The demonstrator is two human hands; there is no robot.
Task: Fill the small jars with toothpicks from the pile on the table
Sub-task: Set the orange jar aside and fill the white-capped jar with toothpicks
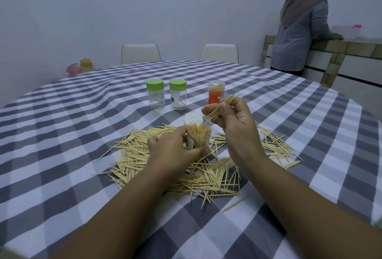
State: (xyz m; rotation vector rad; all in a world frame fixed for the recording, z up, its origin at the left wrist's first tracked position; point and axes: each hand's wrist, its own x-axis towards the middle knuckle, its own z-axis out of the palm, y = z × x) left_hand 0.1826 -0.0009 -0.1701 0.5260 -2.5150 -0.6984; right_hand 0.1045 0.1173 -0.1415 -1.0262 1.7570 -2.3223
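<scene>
Now, taking the open clear jar as my landmark, my left hand wraps its left side, fingers curled snug around the smooth plastic wall, the jar upright and nearly full of bristling wooden toothpicks. Around and below it the pile sprawls over the checked cloth: thin, stiff, pointed slivers, feather-light and snappable, best pinched mid-length. Up and right of the jar, my right hand pinches a slanted bundle between thumb and fingertips.

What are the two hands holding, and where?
Left hand: clear plastic jar, around its side. Right hand: pale wooden toothpick bundle, pinched mid-length.
</scene>
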